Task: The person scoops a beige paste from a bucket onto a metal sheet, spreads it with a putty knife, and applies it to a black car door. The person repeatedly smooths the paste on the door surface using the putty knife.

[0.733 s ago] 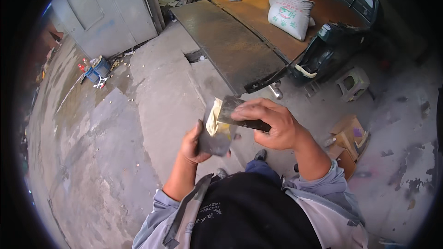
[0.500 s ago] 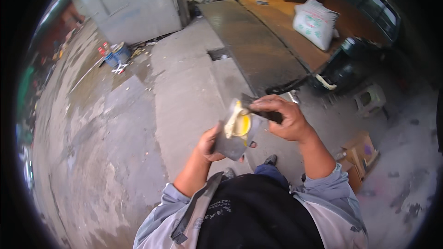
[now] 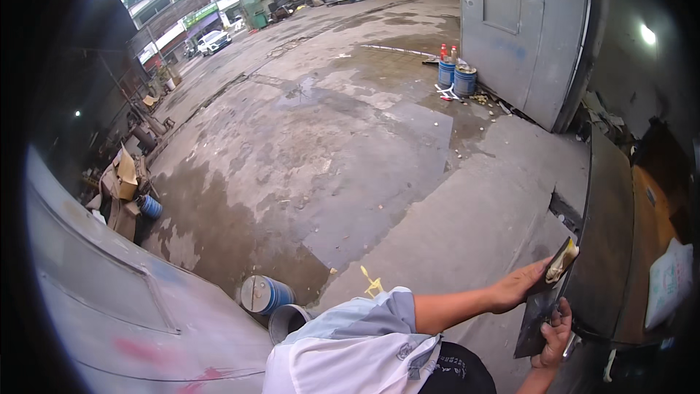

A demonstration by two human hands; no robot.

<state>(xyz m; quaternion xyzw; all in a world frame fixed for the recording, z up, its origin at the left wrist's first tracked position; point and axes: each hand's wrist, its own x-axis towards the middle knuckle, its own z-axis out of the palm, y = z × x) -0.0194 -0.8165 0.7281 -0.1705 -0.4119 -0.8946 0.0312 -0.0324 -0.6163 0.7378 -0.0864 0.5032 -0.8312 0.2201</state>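
Observation:
At the right, my left hand (image 3: 519,286) grips a thin mixing board, seen nearly edge-on, with cream paste and a streak of yellow (image 3: 561,259) on it. Just below it, my right hand (image 3: 555,337) is closed on a dark flat scraper (image 3: 534,321), thumb and fingers at its right edge. The two tools are close together; whether they touch, I cannot tell. My left forearm reaches across from the pale grey sleeve.
A grey metal door (image 3: 521,36) stands at the upper right, with blue buckets (image 3: 464,82) beside it. Another blue drum (image 3: 267,295) stands near a pale panel (image 3: 109,284) at lower left. Along the right lie a dark board (image 3: 599,248) and a white sack (image 3: 669,284). A white car (image 3: 214,42) is far off.
My view has swung left toward the yard, so both hands now appear at the right edge. The board has tipped from facing me to nearly edge-on; both tools stay in my hands.

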